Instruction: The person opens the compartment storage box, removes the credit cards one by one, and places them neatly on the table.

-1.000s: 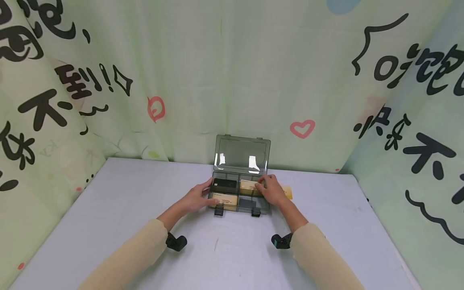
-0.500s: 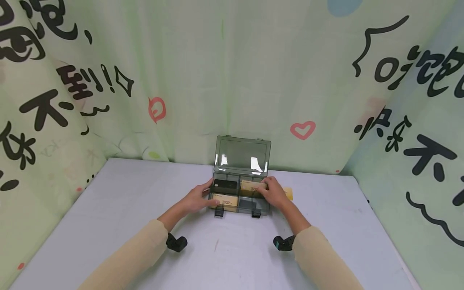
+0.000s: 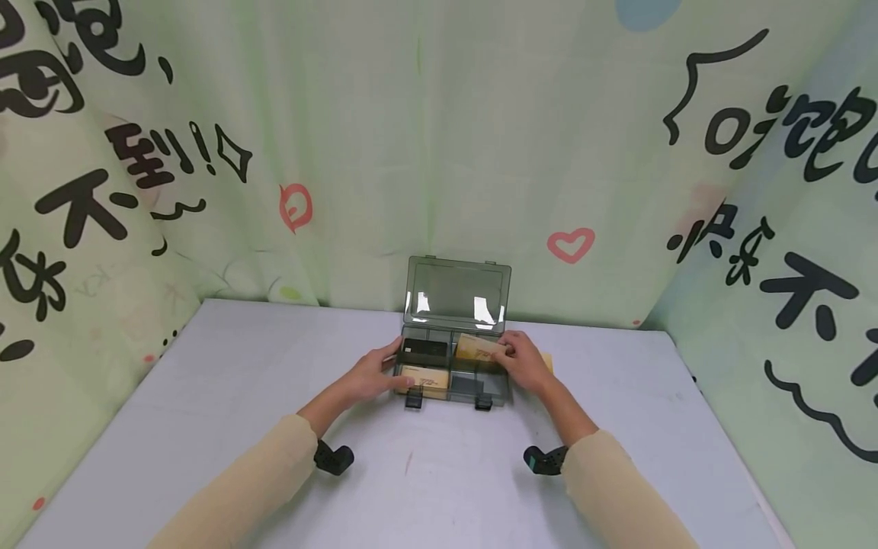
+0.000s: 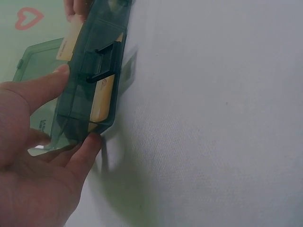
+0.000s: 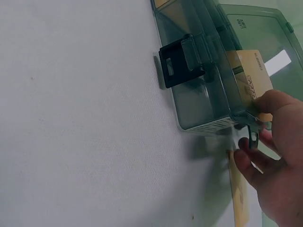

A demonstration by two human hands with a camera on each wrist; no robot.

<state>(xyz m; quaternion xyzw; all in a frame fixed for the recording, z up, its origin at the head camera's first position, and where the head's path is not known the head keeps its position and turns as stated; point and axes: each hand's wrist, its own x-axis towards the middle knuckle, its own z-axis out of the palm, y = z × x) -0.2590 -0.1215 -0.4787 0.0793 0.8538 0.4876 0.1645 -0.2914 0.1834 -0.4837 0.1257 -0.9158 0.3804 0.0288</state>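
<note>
A see-through grey-green compartment case (image 3: 468,397) stands on the table, its lid (image 3: 457,293) raised at the back. My left hand (image 3: 373,374) grips its left end, thumb over the front rim and fingers against the outer side, as the left wrist view shows. With thumb and fingers my right hand (image 3: 527,364) pinches the right end of a small tan box (image 5: 255,78), which sticks up tilted from the back right compartment. Another tan box (image 3: 427,377) lies in the front left compartment, and a black box (image 3: 424,348) in the back left one.
A flat yellow piece (image 5: 239,196) lies on the table right of the case, partly behind my right hand. Two dark latches (image 3: 414,399) hang at the case's front. A printed curtain (image 3: 370,152) rises behind the white table (image 3: 274,358).
My right hand has shifted slightly to the right. The tan box in its fingers has risen and tilted in the back right compartment. My left hand stays on the case.
</note>
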